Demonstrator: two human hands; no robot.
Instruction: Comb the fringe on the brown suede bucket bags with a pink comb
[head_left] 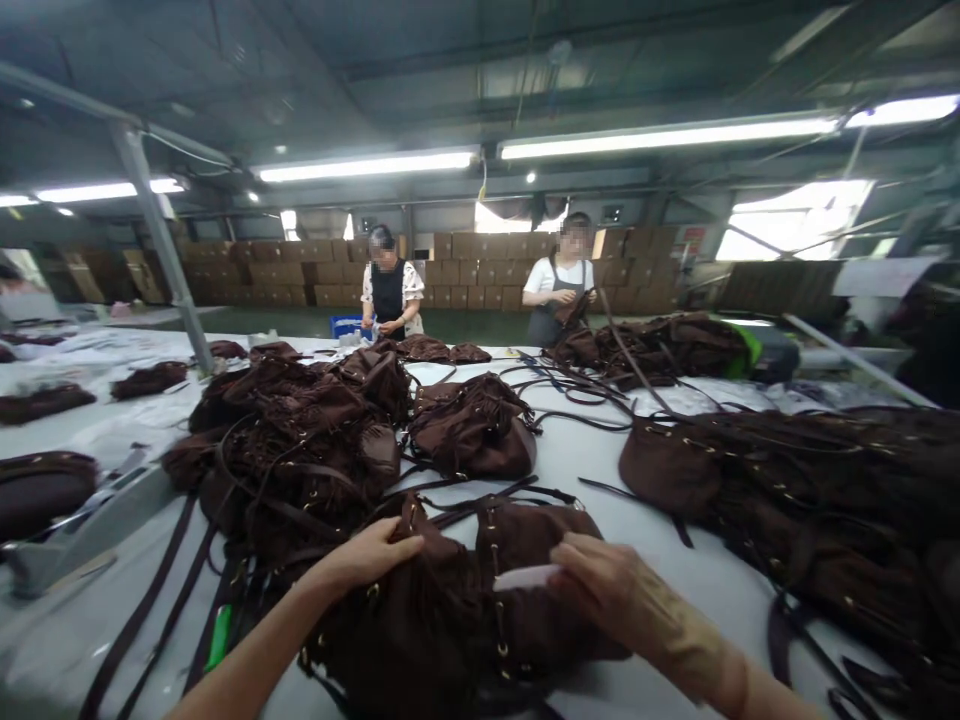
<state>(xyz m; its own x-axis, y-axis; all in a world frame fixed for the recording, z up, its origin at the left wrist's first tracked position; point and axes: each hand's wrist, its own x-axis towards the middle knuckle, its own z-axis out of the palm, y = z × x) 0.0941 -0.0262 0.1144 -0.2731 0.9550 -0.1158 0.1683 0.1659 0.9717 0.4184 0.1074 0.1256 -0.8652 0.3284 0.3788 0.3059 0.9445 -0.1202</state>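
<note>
Right in front of me lies a dark brown drawstring bag with brass-coloured eyelets. My left hand pinches its fabric near the top edge, thumb laid over the cloth. Against it, on the right, is another dark brown section with eyelets; I cannot tell whether it is the same bag or a second one. Over this section my right hand, slightly blurred, is closed on a flat white strip that points left. A beige wrap covers the right wrist.
Brown bags are heaped at left, ahead and right, with loose straps trailing over the white table. A green object lies near my left forearm. Two people stand across the table. A metal post rises at left.
</note>
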